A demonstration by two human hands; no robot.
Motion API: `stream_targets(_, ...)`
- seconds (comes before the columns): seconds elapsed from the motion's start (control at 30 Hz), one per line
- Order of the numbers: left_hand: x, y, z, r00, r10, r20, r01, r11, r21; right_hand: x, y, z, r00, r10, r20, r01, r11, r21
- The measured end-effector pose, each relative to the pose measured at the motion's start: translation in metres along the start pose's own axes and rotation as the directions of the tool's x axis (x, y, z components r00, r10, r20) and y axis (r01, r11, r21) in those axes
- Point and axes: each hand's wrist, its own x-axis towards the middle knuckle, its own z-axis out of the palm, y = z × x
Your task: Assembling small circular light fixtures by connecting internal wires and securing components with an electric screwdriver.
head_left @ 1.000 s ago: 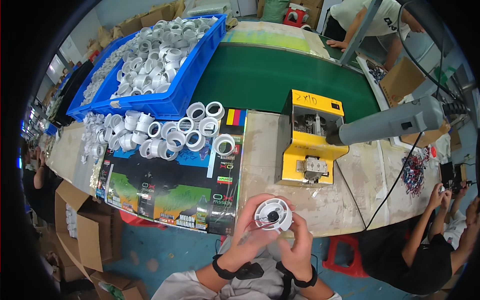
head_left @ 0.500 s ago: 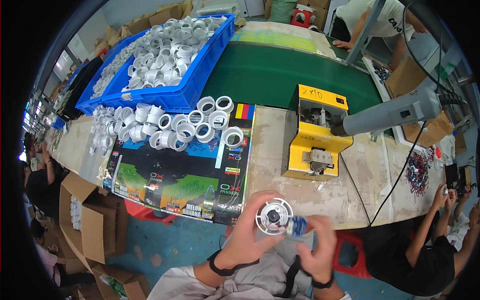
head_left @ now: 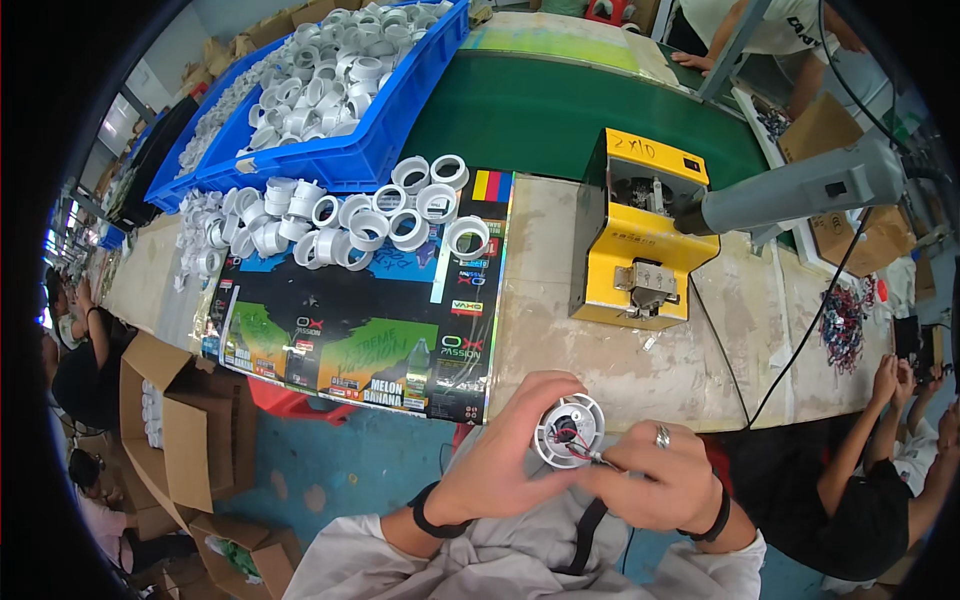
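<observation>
A round white plastic housing (head_left: 598, 418) with a spoked rim is held in my left hand (head_left: 510, 448), its open side up. Inside it sit a small black part (head_left: 566, 430) and thin red and dark wires (head_left: 580, 450). My right hand (head_left: 662, 474), with a ring on one finger, is closed at the housing's right edge. Its fingertips pinch the wires where they come out over the rim; the wire ends are hidden by the fingers. Both hands are above my lap, just off the table's front edge.
A yellow machine (head_left: 645, 245) stands on the table (head_left: 535, 270), a grey tool (head_left: 800, 205) beside it. White rings (head_left: 368, 230) lie before a blue crate (head_left: 370, 160) of similar rings. Behind runs a green belt (head_left: 530, 120). Cardboard boxes (head_left: 190, 450) stand lower left; co-workers sit at right.
The small blue bundle by my right fingers is out of sight now. My right hand has closed in on the wires at the housing, which has shifted slightly right. The view has tilted down.
</observation>
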Motion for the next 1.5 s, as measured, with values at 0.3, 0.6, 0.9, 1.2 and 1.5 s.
stream_targets(0.3,0.004,0.005,0.008,0.995,0.022,-0.102,-0.001,0.98,0.198,-0.001,0.0,0.0,0.968,0.245,0.05,-0.245,0.969,-0.001)
stream_targets(0.6,0.003,0.002,0.008,0.999,0.017,-0.037,-0.015,0.998,0.067,0.007,0.009,-0.003,0.965,0.26,0.044,-0.26,0.908,0.329)
stream_targets(0.9,0.003,-0.001,0.008,0.997,-0.017,0.076,0.022,0.998,-0.061,0.017,0.004,-0.018,0.996,0.055,0.075,-0.075,0.947,0.311)
stream_targets(1.2,0.009,0.002,0.007,0.971,-0.01,0.241,0.034,0.995,-0.096,0.047,0.017,-0.027,0.837,-0.135,0.531,-0.056,0.943,0.328)
stream_targets(1.5,0.005,0.008,0.005,0.991,0.06,0.116,-0.064,0.997,0.03,0.02,0.027,-0.015,0.968,0.012,0.251,-0.126,0.888,0.442)
